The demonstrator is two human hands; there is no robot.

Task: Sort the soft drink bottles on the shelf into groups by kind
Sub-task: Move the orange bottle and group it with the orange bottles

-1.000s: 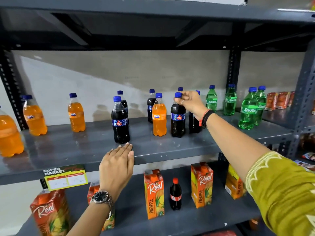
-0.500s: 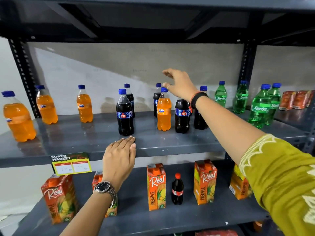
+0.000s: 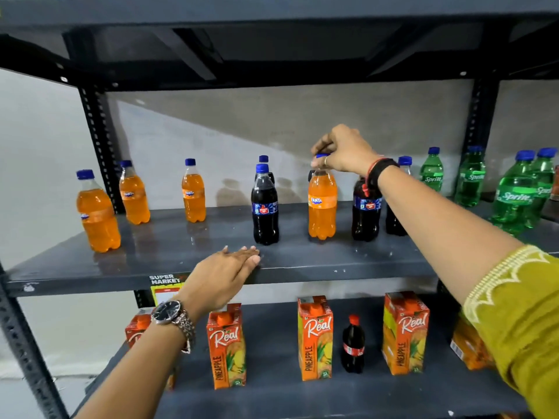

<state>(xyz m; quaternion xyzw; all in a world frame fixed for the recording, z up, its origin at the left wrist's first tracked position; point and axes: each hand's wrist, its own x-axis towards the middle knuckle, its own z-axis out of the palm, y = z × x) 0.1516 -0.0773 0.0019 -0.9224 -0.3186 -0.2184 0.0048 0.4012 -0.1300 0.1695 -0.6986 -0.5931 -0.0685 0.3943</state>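
Grey shelf (image 3: 317, 261): my right hand (image 3: 344, 151) seemingly pinches the stray Fanta bottle (image 3: 322, 204) cap; next, carry it left to the orange group (image 3: 133, 195).

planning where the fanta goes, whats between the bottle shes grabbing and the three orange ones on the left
In the head view, two dark cola bottles, one behind the other, stand between the held Fanta bottle under the right hand and the nearest orange bottle; the rest is bare shelf.

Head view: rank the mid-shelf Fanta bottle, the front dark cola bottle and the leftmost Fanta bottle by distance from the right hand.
1. Mid-shelf Fanta bottle: the right hand grips its cap.
2. Front dark cola bottle: left of that Fanta, above the left hand.
3. Leftmost Fanta bottle: far left, near the shelf's front edge.
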